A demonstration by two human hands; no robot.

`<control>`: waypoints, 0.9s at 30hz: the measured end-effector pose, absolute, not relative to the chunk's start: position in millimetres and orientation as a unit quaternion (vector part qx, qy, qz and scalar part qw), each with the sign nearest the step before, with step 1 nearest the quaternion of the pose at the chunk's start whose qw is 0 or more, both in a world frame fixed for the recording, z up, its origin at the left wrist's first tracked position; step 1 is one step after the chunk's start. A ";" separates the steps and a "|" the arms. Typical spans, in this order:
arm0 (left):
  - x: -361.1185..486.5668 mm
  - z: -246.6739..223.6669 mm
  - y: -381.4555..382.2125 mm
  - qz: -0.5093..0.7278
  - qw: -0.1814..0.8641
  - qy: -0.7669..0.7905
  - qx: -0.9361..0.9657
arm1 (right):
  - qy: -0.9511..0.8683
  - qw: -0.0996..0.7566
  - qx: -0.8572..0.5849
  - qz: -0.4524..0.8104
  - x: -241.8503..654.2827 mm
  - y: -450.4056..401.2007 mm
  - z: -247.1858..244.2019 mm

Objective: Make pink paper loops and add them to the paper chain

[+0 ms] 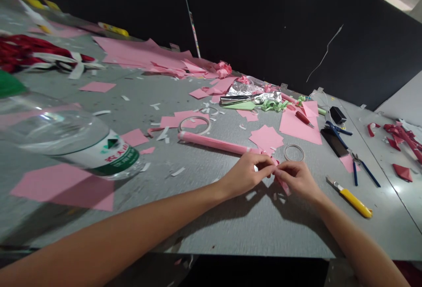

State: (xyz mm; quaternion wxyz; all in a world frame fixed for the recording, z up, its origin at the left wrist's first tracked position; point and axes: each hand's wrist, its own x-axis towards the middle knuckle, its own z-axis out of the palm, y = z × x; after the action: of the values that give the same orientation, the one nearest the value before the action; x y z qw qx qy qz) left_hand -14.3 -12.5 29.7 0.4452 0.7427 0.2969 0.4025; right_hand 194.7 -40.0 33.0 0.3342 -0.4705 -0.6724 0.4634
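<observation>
My left hand and my right hand meet over the grey table, fingertips pinched together. Between them is a small piece of pink paper, its lower end hanging below my fingers; the rest of it is covered. Just behind my left hand lies a long rolled tube of pink paper, and whether it joins the piece in my fingers I cannot tell. A roll of narrow tape lies behind my right hand. Another tape ring rests beyond the tube's left end.
A large plastic bottle is at the left. On the right lie a yellow utility knife, pliers and a phone. Pink sheets, foil and paper scraps are spread toward the black panel.
</observation>
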 end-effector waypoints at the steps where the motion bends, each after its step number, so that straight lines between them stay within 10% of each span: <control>1: -13.9 29.4 -12.6 0.401 0.449 0.296 0.742 | -0.670 0.335 -0.472 0.465 195.2 -40.0 32.5; 18: -12.1 25.4 -9.6 0.420 0.497 0.289 0.702 | -0.640 0.337 -0.467 0.509 196.8 -38.7 35.7; 27: -17.4 23.0 -6.7 0.469 0.253 0.272 0.801 | -0.633 0.351 -0.496 0.479 196.8 -36.6 36.2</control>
State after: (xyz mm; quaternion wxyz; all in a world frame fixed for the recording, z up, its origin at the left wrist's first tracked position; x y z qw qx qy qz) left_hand -17.4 -6.7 23.0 0.2534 0.8011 0.2720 0.4692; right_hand 196.8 -36.6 36.2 0.3513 -0.4964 -0.6330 0.4790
